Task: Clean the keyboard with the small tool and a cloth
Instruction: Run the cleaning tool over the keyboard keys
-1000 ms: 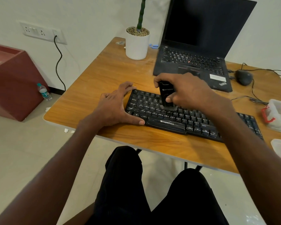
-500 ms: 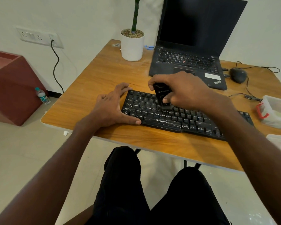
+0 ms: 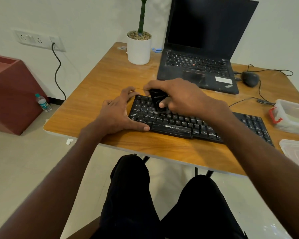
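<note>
Head view: black keyboard (image 3: 188,124) lies at the near edge of the counter (image 3: 110,80). Left hand (image 3: 117,112), fingers straight, braces its left end. Right hand (image 3: 178,97) grips the small black tool (image 3: 156,99) upright on the far-left keys. Hard pressing may dislodge keycaps; no cloth visible

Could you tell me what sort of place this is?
Probably a small office or home workspace: a wooden desk holds a laptop, a keyboard and a mouse.
</note>
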Demonstrator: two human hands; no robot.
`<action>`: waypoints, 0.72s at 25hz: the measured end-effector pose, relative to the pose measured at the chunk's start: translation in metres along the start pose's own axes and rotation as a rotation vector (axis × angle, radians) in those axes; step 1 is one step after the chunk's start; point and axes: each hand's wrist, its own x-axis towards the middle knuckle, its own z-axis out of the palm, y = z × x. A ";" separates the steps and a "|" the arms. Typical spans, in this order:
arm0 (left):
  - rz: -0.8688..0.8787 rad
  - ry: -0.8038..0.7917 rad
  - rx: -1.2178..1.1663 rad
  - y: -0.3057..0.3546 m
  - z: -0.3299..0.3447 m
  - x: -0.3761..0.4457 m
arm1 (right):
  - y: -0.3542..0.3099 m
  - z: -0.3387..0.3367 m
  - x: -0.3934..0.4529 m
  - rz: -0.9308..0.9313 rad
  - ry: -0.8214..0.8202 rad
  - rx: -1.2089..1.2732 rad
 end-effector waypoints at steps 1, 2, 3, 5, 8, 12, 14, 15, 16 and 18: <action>-0.001 -0.003 -0.005 0.000 0.000 0.000 | 0.006 -0.008 -0.005 0.054 -0.051 -0.041; 0.000 0.001 -0.007 -0.001 0.000 0.000 | 0.008 -0.014 -0.007 0.104 -0.069 -0.068; 0.002 0.005 -0.006 -0.001 0.000 0.000 | 0.006 -0.016 -0.006 0.118 -0.036 -0.081; 0.004 0.003 -0.001 -0.001 0.000 -0.001 | -0.005 -0.005 0.003 0.054 0.107 0.033; 0.006 0.018 0.014 0.001 0.000 -0.003 | -0.022 0.015 0.018 -0.075 0.164 0.298; -0.003 0.002 -0.009 0.003 -0.002 -0.004 | -0.001 0.006 -0.002 -0.007 0.078 0.132; 0.002 -0.001 -0.020 0.001 -0.002 -0.003 | 0.017 -0.005 -0.024 0.056 0.011 0.077; 0.007 0.000 -0.025 0.001 -0.002 -0.003 | 0.025 -0.010 -0.033 0.094 -0.022 0.061; 0.011 0.000 -0.025 0.000 -0.001 -0.003 | 0.031 -0.014 -0.040 0.128 -0.038 0.059; 0.020 0.003 -0.020 -0.001 0.000 -0.002 | 0.038 -0.018 -0.043 0.153 -0.012 0.106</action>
